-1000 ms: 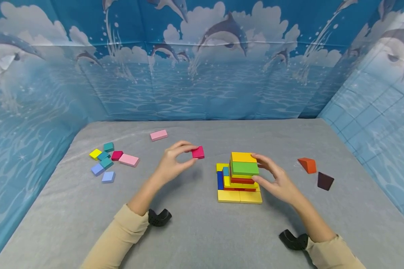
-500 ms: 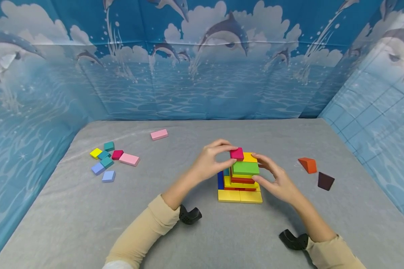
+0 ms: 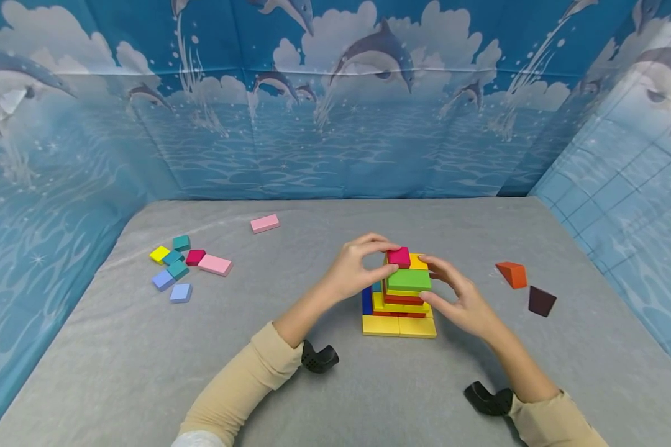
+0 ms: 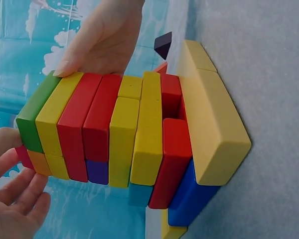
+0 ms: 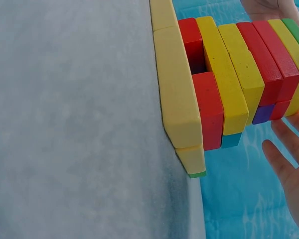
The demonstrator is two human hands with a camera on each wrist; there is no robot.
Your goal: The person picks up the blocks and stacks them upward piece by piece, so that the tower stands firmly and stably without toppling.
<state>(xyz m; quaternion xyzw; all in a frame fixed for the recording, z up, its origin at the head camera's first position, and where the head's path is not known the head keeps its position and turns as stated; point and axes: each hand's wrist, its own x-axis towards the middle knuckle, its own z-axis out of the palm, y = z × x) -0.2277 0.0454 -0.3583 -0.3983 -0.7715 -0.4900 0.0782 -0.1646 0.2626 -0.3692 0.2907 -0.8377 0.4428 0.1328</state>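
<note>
A tower of coloured wooden blocks (image 3: 401,304) stands upright on two pale yellow base blocks. In the head view my left hand (image 3: 349,270) pinches a small crimson block (image 3: 398,257) between thumb and fingers. That block sits at the left on the top layer, beside a yellow-orange block (image 3: 419,262) and behind a green block (image 3: 408,280). On the tower's right side, my right hand (image 3: 463,304) touches the upper layers with its thumb and fingertips, the fingers fairly straight. In the left wrist view the right thumb (image 4: 70,62) rests at the green block's end.
At the left lie several loose small blocks (image 3: 177,270) and a pink block (image 3: 215,266). Another pink block (image 3: 265,223) lies farther back. An orange wedge (image 3: 511,274) and a dark brown block (image 3: 542,301) lie to the right. A dolphin-print curtain (image 3: 335,143) surrounds the grey tabletop (image 3: 324,410).
My left hand has carried the crimson block rightward onto the tower's top, then shifted it slightly farther right. My right hand has stayed at the tower's side.
</note>
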